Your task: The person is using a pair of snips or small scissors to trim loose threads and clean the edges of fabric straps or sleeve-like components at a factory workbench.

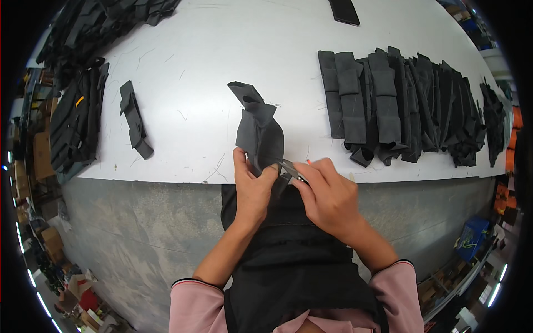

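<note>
Near the front edge of the white table, my left hand (254, 191) is closed on a dark grey sewn fabric piece (260, 133). The piece is folded and stands up from my fingers, with a few loose threads at its upper right. My right hand (333, 202) grips small metal thread snips (290, 168). Their tips point left and meet the lower edge of the cloth, beside my left thumb. Whether a thread lies between the blades is too small to tell.
A row of similar grey fabric pieces (383, 105) lies at the right of the white table (194, 72). One single strip (135, 122) is at the left, next to a dark stack (80, 119) and a heap (102, 28). A black phone (344, 11) rests at the far edge. Thread scraps are scattered.
</note>
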The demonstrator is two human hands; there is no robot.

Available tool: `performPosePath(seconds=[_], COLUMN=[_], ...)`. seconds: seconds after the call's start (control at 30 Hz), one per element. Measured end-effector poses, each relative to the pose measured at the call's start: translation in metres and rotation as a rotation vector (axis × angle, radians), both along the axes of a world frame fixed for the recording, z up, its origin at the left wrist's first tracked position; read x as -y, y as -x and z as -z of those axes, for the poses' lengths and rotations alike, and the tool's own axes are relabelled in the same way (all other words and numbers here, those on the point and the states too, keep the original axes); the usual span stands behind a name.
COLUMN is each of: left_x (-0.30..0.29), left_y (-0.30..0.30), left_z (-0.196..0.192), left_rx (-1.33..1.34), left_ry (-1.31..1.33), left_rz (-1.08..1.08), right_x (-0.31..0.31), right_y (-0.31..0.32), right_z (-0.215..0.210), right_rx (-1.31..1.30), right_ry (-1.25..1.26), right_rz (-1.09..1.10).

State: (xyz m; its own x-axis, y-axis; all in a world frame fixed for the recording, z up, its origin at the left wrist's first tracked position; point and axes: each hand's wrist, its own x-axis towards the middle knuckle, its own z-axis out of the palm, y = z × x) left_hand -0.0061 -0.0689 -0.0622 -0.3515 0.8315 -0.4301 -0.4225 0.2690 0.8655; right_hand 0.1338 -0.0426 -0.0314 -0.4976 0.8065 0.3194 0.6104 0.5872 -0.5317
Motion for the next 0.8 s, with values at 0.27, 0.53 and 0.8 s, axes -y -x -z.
performPosePath(seconds=[0.27, 0.53, 0.8], left_x=[0.003, 0.002, -0.005], left_y=[0.007, 0.028, 0.038], left_z=[0.002, 0.007, 0.005], left_rx=[0.131, 0.418, 0.594], left_ry=[0.003, -0.118, -0.261], left_rz=[0.007, 0.092, 0.186], right_x=[-0.007, 0.003, 0.015], right_y=[-0.003, 0.027, 0.011], right_z=[0.001, 0.028, 0.017], right_rx=[-0.191, -0.755, -0.498], right_ry=[0.172, 0.780, 0.458], right_rz=[0.065, 0.093, 0.130])
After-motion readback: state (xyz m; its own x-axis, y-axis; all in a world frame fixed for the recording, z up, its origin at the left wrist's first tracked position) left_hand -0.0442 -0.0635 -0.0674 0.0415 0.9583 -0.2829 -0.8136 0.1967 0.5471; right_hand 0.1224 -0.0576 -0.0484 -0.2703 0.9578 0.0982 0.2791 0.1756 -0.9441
